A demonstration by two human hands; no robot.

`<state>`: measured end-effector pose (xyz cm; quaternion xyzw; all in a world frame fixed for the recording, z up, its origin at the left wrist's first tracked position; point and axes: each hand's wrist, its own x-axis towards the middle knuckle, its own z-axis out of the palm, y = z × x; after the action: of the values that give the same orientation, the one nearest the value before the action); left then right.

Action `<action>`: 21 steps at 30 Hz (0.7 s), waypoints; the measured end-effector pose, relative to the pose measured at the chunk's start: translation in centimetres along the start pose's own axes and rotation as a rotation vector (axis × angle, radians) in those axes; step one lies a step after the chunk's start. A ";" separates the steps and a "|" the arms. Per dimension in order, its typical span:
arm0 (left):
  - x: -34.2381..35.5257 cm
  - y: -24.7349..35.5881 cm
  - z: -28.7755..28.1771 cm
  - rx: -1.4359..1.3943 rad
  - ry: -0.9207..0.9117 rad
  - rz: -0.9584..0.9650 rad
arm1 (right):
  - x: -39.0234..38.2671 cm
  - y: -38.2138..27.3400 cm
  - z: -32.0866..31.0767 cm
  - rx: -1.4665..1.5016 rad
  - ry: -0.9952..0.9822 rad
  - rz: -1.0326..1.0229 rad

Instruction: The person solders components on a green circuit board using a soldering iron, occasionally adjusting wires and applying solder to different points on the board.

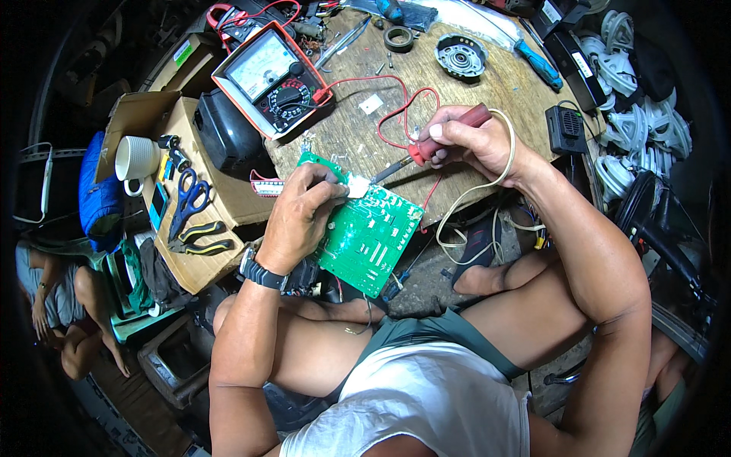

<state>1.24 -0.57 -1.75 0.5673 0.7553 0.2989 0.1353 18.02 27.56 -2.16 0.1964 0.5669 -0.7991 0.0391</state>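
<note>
Green circuit board: at the near edge of the worktop, its far part overlapping that edge and its near corner reaching out above the person's lap.
Left hand: over the board's left side, fingers bent and close together; the fingertips are partly hidden, so I cannot tell whether they clamp the board.
Right hand: above the worktop's near edge, fingers clamped around the handle of the soldering iron.
Iron tip: pointing down-left at the board's far part, just beside a white patch that is too bright to make out.
Cord: pale, running from the iron's handle over the right wrist and looping below the near edge.
Worktop: worn wood; toward its far edge lie a roll of tape and a round metal part, with a blue-handled screwdriver by the right edge.
Multimeter: analog, red-framed, at the worktop's left edge, a red lead curling toward the right hand.
Cardboard box: left of the board, bearing a white cup, scissors and yellow-black pliers.
</note>
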 end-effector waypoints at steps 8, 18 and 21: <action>0.2 0.6 -0.6 0.044 -0.018 0.000 | 0.0 0.5 -0.3 0.010 -0.001 0.020; 0.6 0.7 -2.3 0.200 0.071 0.065 | -0.1 1.1 -0.3 0.076 -0.022 0.023; 0.4 0.4 -2.1 0.184 -0.010 0.048 | -0.2 1.2 -0.4 0.118 0.003 0.003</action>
<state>0.24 -0.72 0.22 0.5969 0.7649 0.2287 0.0793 18.70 27.49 -3.31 0.2004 0.5187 -0.8307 0.0277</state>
